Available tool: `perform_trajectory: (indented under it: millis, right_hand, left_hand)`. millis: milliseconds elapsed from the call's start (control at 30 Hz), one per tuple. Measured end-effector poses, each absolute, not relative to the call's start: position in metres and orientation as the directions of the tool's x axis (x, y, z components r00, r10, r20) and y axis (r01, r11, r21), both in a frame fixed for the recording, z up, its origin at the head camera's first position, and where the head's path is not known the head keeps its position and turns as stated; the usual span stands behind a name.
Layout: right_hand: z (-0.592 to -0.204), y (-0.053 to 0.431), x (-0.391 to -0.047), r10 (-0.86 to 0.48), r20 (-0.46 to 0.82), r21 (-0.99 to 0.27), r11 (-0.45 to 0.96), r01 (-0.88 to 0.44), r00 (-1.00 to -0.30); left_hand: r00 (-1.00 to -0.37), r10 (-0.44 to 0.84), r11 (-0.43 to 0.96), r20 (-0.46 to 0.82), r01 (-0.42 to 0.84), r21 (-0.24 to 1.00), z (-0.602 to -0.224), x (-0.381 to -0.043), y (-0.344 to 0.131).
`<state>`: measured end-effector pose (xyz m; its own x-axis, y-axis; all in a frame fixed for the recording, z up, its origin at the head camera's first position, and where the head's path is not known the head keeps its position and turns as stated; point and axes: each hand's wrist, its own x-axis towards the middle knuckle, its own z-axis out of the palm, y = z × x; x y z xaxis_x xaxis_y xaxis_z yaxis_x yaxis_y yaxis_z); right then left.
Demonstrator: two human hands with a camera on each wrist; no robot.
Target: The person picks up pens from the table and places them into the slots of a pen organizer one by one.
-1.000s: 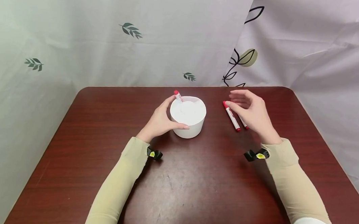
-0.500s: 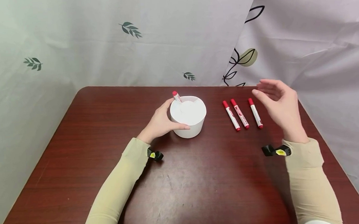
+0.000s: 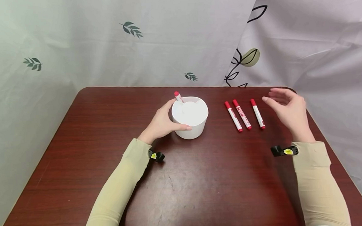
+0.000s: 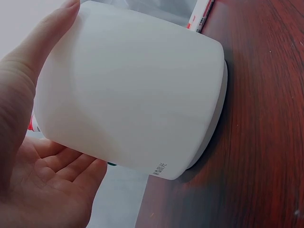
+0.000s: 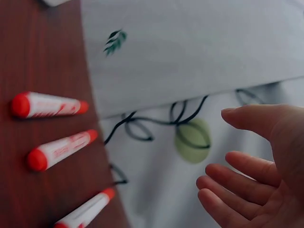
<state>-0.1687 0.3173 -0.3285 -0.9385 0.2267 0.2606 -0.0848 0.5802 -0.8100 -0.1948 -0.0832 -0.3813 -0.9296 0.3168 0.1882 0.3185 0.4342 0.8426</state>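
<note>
My left hand (image 3: 162,121) grips the white pen holder (image 3: 195,130), its thumb along the near side and its fingers round the far left side. Small dark lettering shows low on the holder's wall in the left wrist view. A marker with a red cap (image 3: 177,94) leans inside, its top above the rim. To the right lie three white markers with red ends: a left one (image 3: 234,117), a middle one (image 3: 242,115) and a right one (image 3: 258,115). Beside the right marker my right hand (image 3: 291,110) hovers with relaxed fingers, holding nothing.
The dark red wooden table (image 3: 184,181) has rounded far corners. Behind it and along its sides hangs a pale curtain (image 3: 104,55) with leaf prints. Each wrist wears a small black camera, such as the right wrist camera (image 3: 283,151).
My right hand has moved right, away from the markers, uncovering the middle marker; the right marker has come into view beside it. My left hand and the pen holder stay in place.
</note>
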Motion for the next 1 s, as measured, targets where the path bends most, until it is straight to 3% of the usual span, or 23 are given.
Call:
perform_trajectory:
  millis: [300, 1000]
  right_hand:
    - [-0.371, 0.338, -0.172, 0.198, 0.184, -0.666, 0.746, 0.026, -0.963]
    - [-0.405, 0.339, -0.175, 0.14, 0.084, -0.577, 0.814, 0.066, -0.987]
  left_hand:
    - [-0.925, 0.324, 0.43, 0.197, 0.329, 0.841, -0.382, -0.195, -0.083]
    - [-0.929, 0.32, 0.437, 0.184, 0.317, 0.842, -0.382, -0.196, -0.083]
